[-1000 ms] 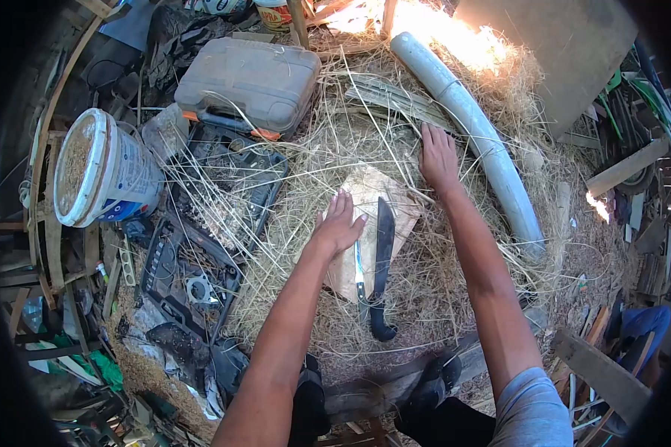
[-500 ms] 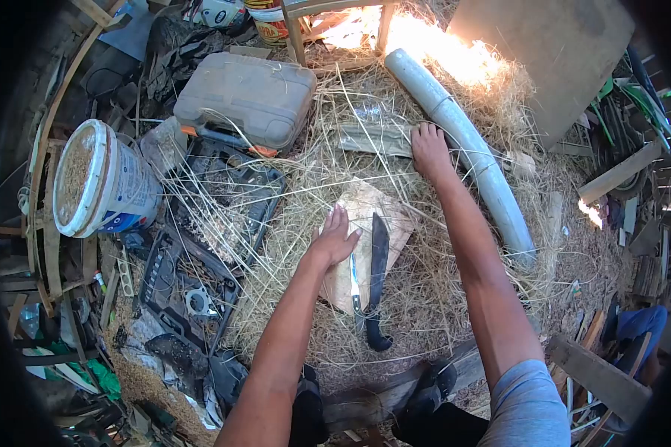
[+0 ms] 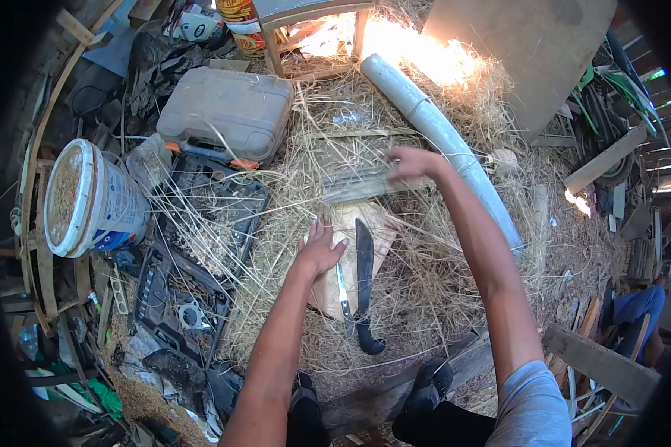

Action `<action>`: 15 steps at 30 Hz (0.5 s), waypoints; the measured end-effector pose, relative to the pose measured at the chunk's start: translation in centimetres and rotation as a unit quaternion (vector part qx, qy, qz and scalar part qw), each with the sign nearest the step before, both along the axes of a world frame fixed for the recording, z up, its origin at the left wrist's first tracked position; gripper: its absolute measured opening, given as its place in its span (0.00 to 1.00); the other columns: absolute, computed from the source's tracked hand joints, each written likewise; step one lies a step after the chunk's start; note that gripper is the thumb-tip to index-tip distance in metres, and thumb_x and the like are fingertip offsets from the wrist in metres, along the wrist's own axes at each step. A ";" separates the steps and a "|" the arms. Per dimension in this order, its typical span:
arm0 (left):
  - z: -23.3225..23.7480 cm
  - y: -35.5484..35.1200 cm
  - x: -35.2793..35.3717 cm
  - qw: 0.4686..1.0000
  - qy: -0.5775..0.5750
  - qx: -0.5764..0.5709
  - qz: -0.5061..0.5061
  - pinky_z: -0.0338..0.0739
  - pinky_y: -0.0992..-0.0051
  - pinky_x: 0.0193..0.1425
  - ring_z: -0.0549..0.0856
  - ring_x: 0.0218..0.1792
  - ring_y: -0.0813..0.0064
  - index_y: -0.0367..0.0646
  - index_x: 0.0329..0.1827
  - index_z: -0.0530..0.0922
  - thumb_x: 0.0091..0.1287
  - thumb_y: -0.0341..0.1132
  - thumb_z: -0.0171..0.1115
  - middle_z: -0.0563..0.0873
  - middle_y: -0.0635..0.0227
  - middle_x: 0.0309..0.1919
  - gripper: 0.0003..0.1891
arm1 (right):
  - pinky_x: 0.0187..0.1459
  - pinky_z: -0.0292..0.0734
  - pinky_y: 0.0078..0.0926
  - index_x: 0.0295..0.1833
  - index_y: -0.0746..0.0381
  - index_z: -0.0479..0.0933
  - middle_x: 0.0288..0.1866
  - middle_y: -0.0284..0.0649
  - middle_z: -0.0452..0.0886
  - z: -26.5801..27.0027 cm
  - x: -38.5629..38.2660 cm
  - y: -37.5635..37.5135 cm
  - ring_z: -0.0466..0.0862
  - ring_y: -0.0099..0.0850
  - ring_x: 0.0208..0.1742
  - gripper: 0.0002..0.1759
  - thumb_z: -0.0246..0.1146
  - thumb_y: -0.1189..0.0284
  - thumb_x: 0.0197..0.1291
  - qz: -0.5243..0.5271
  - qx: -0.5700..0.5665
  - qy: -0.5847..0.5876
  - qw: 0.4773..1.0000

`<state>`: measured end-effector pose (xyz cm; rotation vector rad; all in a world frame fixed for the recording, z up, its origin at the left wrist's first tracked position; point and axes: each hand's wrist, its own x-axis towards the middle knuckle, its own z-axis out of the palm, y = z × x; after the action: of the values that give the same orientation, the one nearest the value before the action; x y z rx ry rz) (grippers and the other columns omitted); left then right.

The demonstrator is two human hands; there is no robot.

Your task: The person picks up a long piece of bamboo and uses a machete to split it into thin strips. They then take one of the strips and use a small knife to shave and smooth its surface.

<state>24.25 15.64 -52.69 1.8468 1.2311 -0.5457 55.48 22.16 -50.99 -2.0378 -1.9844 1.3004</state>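
My left hand (image 3: pixel 320 249) lies flat with spread fingers on the left part of a pale, roughly diamond-shaped board (image 3: pixel 376 231). On that board, to the right of the hand, are a knife (image 3: pixel 343 290) with a narrow bright blade and a machete (image 3: pixel 364 264) with a dark blade and black curved handle. Their handles point toward me. My right hand (image 3: pixel 416 164), blurred by motion, hovers near the right end of a weathered grey plank (image 3: pixel 358 186), fingers stretched leftward and holding nothing. The plank lies in straw just beyond the board.
A long grey pipe (image 3: pixel 443 134) lies to the right of the plank. At left stand a closed tool case (image 3: pixel 227 112), an open black case (image 3: pixel 209 201) and a white bucket (image 3: pixel 71 201). Straw (image 3: pixel 432 276) covers the ground. A person's blue-clothed leg (image 3: pixel 637 309) shows at far right.
The grey plank has come closer to me, now beside the pale board. My right hand has come off its end and turned leftward. My left hand stays on the board. The view has shifted slightly.
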 end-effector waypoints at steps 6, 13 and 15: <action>0.4 0.2 -0.1 1.000 -0.011 -0.022 -0.005 0.37 0.49 0.80 0.34 0.81 0.62 0.41 0.81 0.37 0.72 0.63 0.44 0.34 0.58 0.81 0.46 | 0.67 0.65 0.46 0.65 0.66 0.70 0.63 0.55 0.74 -6.6 -0.8 2.0 0.72 0.49 0.67 0.25 0.53 0.77 0.60 -0.090 0.427 -0.202 0.877; 0.1 0.1 -0.2 1.000 0.008 -0.008 -0.012 0.37 0.50 0.81 0.36 0.81 0.66 0.45 0.81 0.39 0.72 0.62 0.45 0.35 0.64 0.82 0.45 | 0.57 0.73 0.43 0.52 0.60 0.77 0.53 0.46 0.80 -5.6 -0.9 1.2 0.79 0.42 0.56 0.14 0.53 0.73 0.63 0.011 0.294 -0.324 0.899; 0.2 0.3 -0.2 1.000 0.010 -0.004 -0.021 0.37 0.50 0.81 0.35 0.81 0.64 0.44 0.81 0.38 0.71 0.63 0.45 0.34 0.62 0.81 0.46 | 0.53 0.76 0.43 0.52 0.62 0.74 0.50 0.47 0.80 -5.1 -0.4 1.0 0.79 0.44 0.56 0.13 0.54 0.75 0.61 -0.023 0.327 -0.270 0.906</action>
<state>24.06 15.93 -52.54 1.8675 1.2049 -0.5933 55.11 23.13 -56.14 -2.1662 -2.1127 -0.0199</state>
